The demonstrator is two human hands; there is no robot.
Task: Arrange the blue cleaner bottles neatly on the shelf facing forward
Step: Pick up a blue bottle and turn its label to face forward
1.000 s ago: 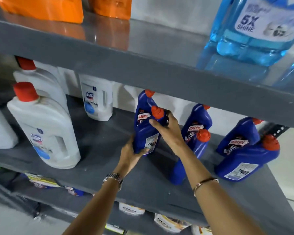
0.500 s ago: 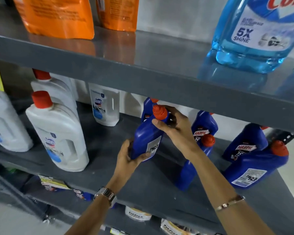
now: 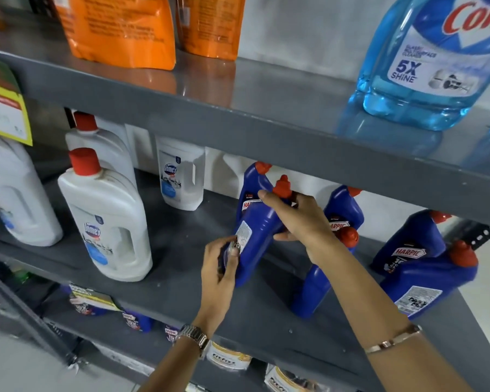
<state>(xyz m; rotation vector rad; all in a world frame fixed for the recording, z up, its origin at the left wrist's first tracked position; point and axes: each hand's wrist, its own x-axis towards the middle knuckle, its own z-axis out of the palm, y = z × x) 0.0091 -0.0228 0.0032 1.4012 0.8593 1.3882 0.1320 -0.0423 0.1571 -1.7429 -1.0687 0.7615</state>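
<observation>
Held bottle: a blue cleaner bottle with a red cap, tilted, back label facing the camera, over the middle of the grey shelf.
Left hand: wrapped round the bottle's lower end, thumb on the label.
Right hand: clamped on the neck just under the cap.
Behind it: another blue bottle upright, label mostly hidden.
To the right: a leaning blue bottle, partly behind the right forearm, then two more, the front one showing its back label.
Left side: white Domex bottles, upright, well apart from the blue ones.
Shelf above: orange pouches, pale blue jug.
</observation>
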